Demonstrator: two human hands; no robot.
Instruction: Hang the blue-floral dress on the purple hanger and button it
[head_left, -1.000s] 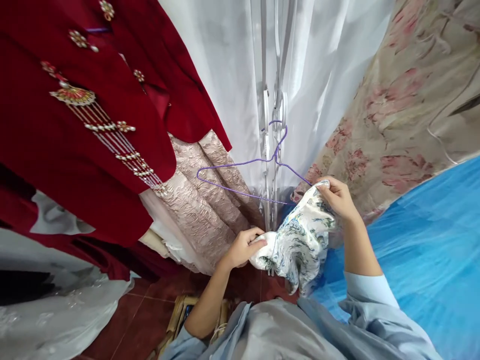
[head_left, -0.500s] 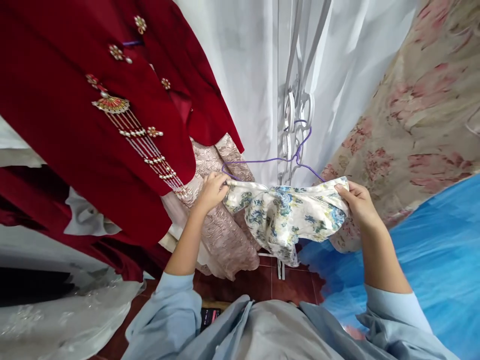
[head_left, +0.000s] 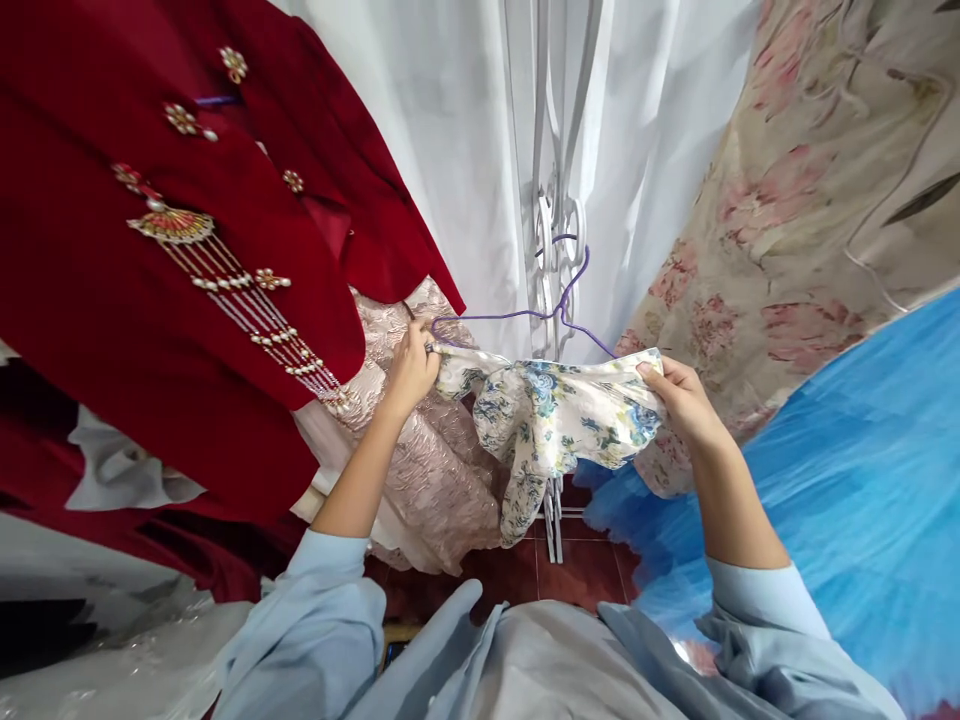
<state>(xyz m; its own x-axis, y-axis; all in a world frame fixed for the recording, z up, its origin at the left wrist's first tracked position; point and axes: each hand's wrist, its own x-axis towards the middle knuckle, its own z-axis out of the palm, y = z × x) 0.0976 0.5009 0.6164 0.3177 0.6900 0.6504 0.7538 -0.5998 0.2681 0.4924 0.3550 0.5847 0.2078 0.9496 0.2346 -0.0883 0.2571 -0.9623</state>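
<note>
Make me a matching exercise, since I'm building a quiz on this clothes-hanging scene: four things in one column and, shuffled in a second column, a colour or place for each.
Things:
1. wire hanger
2. floral cloth
3. beaded garment
4. plastic sheet

Colour or place:
A. bright blue, at lower right
B. dark red, hanging at upper left
C. purple, hooked on the white metal grille
D. cream with blue flowers, stretched between the left hand and the right hand

Pairs: 1-C, 2-D, 3-B, 4-A
</note>
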